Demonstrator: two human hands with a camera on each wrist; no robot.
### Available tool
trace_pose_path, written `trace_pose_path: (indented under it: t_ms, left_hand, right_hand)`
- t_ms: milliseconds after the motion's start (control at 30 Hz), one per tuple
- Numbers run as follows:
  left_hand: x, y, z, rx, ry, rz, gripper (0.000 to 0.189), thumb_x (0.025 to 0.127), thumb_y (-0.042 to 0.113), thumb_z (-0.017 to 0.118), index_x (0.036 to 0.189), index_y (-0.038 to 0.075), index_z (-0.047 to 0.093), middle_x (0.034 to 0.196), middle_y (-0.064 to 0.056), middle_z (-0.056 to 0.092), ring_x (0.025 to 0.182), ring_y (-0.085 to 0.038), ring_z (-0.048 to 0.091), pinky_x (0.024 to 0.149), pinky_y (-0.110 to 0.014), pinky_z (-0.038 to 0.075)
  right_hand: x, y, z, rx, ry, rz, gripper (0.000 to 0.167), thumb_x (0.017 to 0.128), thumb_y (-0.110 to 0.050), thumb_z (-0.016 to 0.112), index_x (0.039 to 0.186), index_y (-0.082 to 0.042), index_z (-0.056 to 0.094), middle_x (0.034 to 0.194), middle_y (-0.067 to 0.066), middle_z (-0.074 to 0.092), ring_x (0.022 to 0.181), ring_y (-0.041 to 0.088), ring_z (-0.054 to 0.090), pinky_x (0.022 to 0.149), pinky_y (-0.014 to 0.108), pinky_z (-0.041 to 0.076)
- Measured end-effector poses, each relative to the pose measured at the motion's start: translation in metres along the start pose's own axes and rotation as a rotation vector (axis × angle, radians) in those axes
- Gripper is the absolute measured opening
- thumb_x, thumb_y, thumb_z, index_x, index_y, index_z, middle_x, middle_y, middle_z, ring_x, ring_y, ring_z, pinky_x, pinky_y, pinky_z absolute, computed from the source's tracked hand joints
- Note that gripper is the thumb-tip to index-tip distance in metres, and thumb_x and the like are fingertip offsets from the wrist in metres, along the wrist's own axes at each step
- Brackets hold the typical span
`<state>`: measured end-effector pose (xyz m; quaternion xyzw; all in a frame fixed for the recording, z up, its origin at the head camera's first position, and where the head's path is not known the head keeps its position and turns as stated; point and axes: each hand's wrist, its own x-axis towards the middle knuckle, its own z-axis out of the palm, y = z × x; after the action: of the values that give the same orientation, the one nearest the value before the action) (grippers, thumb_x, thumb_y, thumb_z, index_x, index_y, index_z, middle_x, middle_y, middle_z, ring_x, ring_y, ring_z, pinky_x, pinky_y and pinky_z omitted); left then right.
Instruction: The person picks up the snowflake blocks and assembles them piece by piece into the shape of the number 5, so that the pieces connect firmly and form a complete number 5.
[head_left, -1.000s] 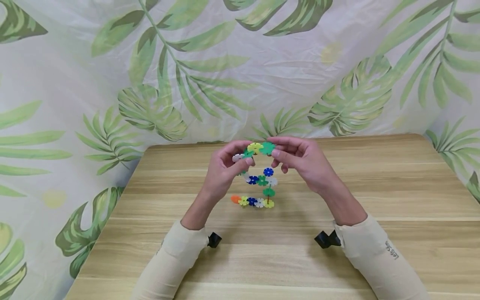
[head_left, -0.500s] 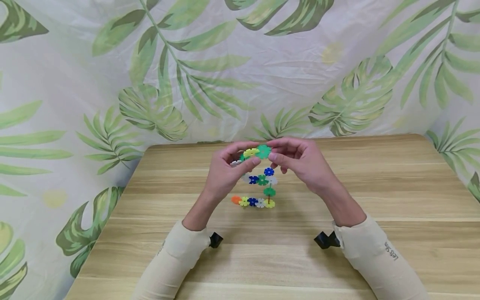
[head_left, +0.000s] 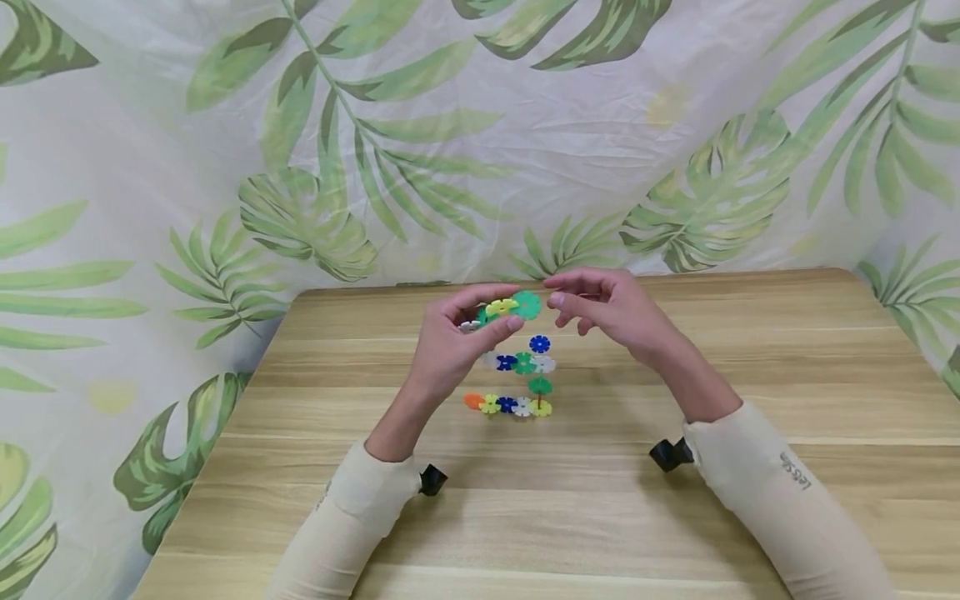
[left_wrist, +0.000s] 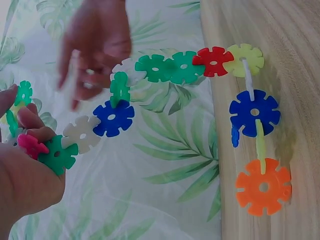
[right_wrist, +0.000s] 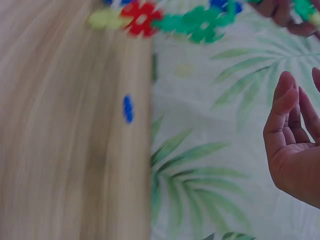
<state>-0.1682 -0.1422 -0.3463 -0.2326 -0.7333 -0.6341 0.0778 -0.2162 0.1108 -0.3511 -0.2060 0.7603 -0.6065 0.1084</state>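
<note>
A chain of slotted, flower-shaped plastic discs [left_wrist: 160, 68] in orange, blue, yellow, red, green and white stands up from the table. My left hand [head_left: 457, 337] pinches its upper end between thumb and fingers, with a yellow disc [head_left: 501, 307] and a green end disc [head_left: 527, 305] showing past the fingertips. The lower row begins at an orange disc [left_wrist: 263, 187] near the tabletop. My right hand [head_left: 600, 308] hovers just right of the green end disc, its fingers loosely bent and nothing between them; it is blurred in the left wrist view.
A single blue disc [right_wrist: 128, 108] lies on the wooden table [head_left: 750, 358], apart from the chain. Behind the table's far edge hangs a leaf-patterned cloth [head_left: 450, 167]. Black wrist mounts [head_left: 432, 480] stick out from both sleeves.
The chain's upper end has tilted down and slightly left in my left hand. My right hand has let go of the green end disc and drawn away to the right.
</note>
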Motion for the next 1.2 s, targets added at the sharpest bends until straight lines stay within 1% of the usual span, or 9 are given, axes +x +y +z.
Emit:
trace_pose_path:
  t_ms: [167,233,400,533,667,900,1000,1067,1200]
  left_hand:
    - [0.0,-0.001,-0.002,0.024,-0.002,0.01,0.038,0.092,0.012,0.084,0.129,0.005,0.076,0.128,-0.011,0.076,0.085,-0.011,0.064,0.062,-0.023,0.044]
    - [0.0,-0.001,-0.002,0.023,-0.008,0.012,0.038,0.092,0.01,0.084,0.129,0.005,0.076,0.128,-0.012,0.077,0.086,-0.01,0.065,0.063,-0.022,0.045]
    - [0.0,0.0,-0.002,0.011,-0.018,0.017,0.037,0.093,0.007,0.082,0.128,0.003,0.076,0.127,-0.01,0.078,0.078,-0.008,0.061,0.059,-0.021,0.044]
    - [0.0,0.0,-0.002,0.017,-0.012,0.01,0.035,0.093,0.009,0.082,0.128,0.005,0.076,0.127,-0.007,0.078,0.076,-0.01,0.054,0.057,-0.021,0.04]
    - [0.001,0.001,-0.003,0.021,-0.015,0.007,0.037,0.094,0.01,0.082,0.129,0.003,0.075,0.128,-0.007,0.077,0.082,-0.011,0.056,0.058,-0.022,0.041]
    - [0.001,0.002,-0.004,0.031,-0.015,0.011,0.034,0.095,0.014,0.082,0.128,0.009,0.077,0.129,-0.008,0.077,0.096,-0.013,0.061,0.06,-0.022,0.042]
    - [0.001,0.001,-0.005,0.027,-0.015,0.014,0.034,0.095,0.014,0.082,0.128,0.007,0.077,0.13,-0.008,0.076,0.093,-0.012,0.059,0.058,-0.022,0.039]
    - [0.0,0.002,-0.004,0.025,-0.015,0.014,0.035,0.094,0.013,0.082,0.128,0.007,0.077,0.13,-0.008,0.076,0.085,-0.011,0.056,0.056,-0.022,0.037]
    - [0.0,0.002,-0.004,0.024,-0.016,0.016,0.034,0.094,0.012,0.083,0.127,0.008,0.077,0.129,-0.008,0.077,0.08,-0.01,0.053,0.055,-0.022,0.038]
  right_hand:
    - [0.023,0.028,-0.011,-0.172,-0.077,0.046,0.041,0.106,-0.031,0.07,0.141,-0.01,0.068,0.116,0.008,0.076,0.102,0.028,0.074,0.084,0.041,0.063]
    - [0.032,0.041,-0.012,-0.236,-0.111,0.047,0.042,0.106,-0.03,0.071,0.141,-0.008,0.069,0.116,0.013,0.076,0.104,0.032,0.073,0.085,0.046,0.063]
    - [0.049,0.068,-0.008,-0.374,-0.185,0.012,0.038,0.103,-0.019,0.073,0.136,0.0,0.071,0.117,0.016,0.078,0.108,0.034,0.074,0.084,0.044,0.065]
    - [0.055,0.079,-0.003,-0.456,-0.248,0.008,0.037,0.101,-0.013,0.074,0.135,0.002,0.07,0.123,0.018,0.077,0.117,0.034,0.074,0.096,0.044,0.064]
    - [0.058,0.083,0.0,-0.483,-0.264,0.029,0.039,0.099,-0.012,0.076,0.136,0.001,0.07,0.129,0.018,0.075,0.123,0.035,0.072,0.106,0.05,0.06]
    - [0.064,0.084,0.004,-0.479,-0.28,0.021,0.041,0.094,-0.006,0.08,0.134,0.001,0.072,0.131,0.018,0.075,0.118,0.034,0.074,0.104,0.048,0.061]
    - [0.065,0.085,0.009,-0.478,-0.27,0.006,0.039,0.091,-0.003,0.082,0.13,0.002,0.074,0.125,0.017,0.077,0.111,0.03,0.075,0.1,0.045,0.063]
    - [0.066,0.085,0.012,-0.488,-0.261,-0.007,0.037,0.09,-0.001,0.083,0.126,0.002,0.075,0.118,0.015,0.079,0.105,0.026,0.075,0.097,0.042,0.063]
    - [0.065,0.083,0.017,-0.517,-0.251,-0.016,0.034,0.088,0.003,0.082,0.121,0.003,0.076,0.107,0.014,0.078,0.098,0.023,0.073,0.091,0.038,0.063]
